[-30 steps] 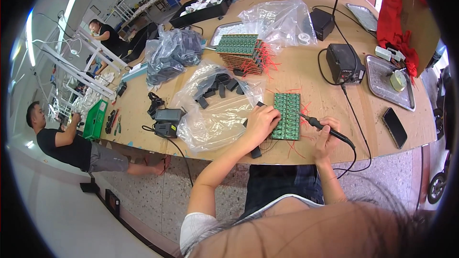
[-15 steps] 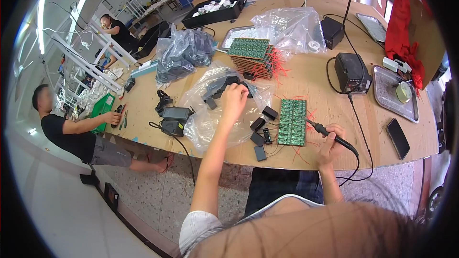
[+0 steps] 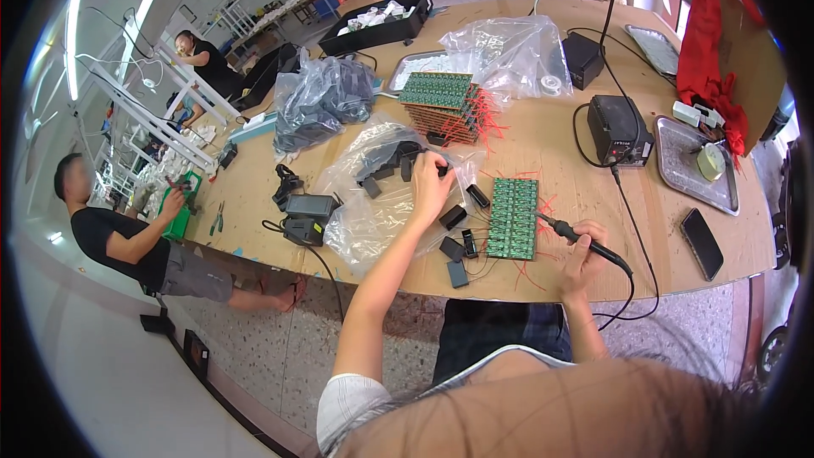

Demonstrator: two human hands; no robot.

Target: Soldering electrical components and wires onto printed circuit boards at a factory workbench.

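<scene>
My left hand (image 3: 431, 187) reaches out over a clear plastic bag (image 3: 373, 195) of small black parts, its fingers pinched on a small black part (image 3: 442, 169) at the bag's edge. My right hand (image 3: 583, 248) grips a soldering iron (image 3: 566, 232), its tip resting at the right edge of a green circuit board panel (image 3: 513, 217) with red wires. Several small black parts (image 3: 458, 237) lie on the wooden table (image 3: 560, 144) just left of the panel.
A black soldering station (image 3: 618, 130), a metal tray (image 3: 695, 165) and a black phone (image 3: 702, 243) sit to the right. A stack of green boards (image 3: 441, 102) and more plastic bags (image 3: 322, 102) lie farther back. Two other people (image 3: 127, 233) work at the left.
My left hand left the green panel and moved out left to the bag of black parts, where it now pinches one. The right hand with the iron stayed by the panel.
</scene>
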